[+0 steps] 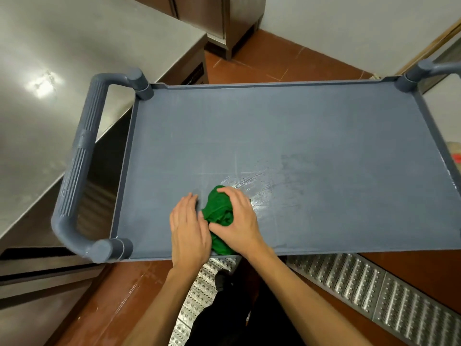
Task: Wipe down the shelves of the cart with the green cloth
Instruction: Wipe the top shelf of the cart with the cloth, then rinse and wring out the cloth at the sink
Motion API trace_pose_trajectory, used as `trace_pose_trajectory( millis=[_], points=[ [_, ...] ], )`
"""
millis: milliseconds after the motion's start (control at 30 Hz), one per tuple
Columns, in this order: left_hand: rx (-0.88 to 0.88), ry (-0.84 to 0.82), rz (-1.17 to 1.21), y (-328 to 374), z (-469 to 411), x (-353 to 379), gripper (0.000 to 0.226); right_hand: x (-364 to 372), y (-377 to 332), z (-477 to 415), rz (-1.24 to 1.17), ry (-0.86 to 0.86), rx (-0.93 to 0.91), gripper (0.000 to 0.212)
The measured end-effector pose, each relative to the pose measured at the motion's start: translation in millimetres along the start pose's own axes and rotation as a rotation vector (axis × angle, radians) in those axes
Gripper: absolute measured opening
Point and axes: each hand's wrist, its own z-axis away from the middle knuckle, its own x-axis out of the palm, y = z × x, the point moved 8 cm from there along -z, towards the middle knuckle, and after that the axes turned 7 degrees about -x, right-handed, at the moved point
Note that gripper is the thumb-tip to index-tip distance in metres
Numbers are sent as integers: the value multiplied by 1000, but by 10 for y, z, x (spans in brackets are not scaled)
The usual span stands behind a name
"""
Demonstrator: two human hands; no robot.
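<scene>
While your right hand (240, 221) curls round the bunched green cloth (219, 212) to scrub the grey plastic cart shelf (274, 126) by its near rim | your left hand (187, 226) lies flat alongside, likely bracing.

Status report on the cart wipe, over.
Right hand grips green cloth on top shelf, near edge. Left hand flat beside it. No obstacle seen on shelf.

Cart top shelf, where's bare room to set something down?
The far half of the shelf, from the left handle to the right rim, is bare; so is the near right corner. Crowded near-middle: right hand gripping the green cloth, left hand alongside.
</scene>
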Motion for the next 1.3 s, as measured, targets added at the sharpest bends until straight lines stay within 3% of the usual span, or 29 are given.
trace_pose_trajectory(
  millis=[167, 367, 533, 633, 733, 833, 1033, 1300],
  points=[
    [11, 12, 20, 56, 10, -18, 47, -219, 110, 57, -67, -96, 47, 75],
    [-8, 21, 130, 113, 25, -67, 49, -527, 297, 195, -292, 92, 301, 61],
    [-172, -48, 419, 334, 122, -130, 49, -579, 198, 197, -518, 169, 433, 37],
    [-300, -152, 685, 467, 174, -95, 46, -480, 25, 166, -642, 146, 481, 36],
    [-556, -84, 944, 434, 203, -194, 45, -297, -253, 108, -814, 61, 507, 42],
    [-714, 36, 1125, 336, 232, -445, 52, -109, -622, 34, -854, -86, 446, 55],
    [-788, 182, 1523, 228, 381, -953, 64, 40, -1455, -53, -603, -254, 124, 50],
    [-765, 589, 1675, -41, 725, -2015, 47, 421, -2530, 122, -626, -587, -176, 56]
  ],
)
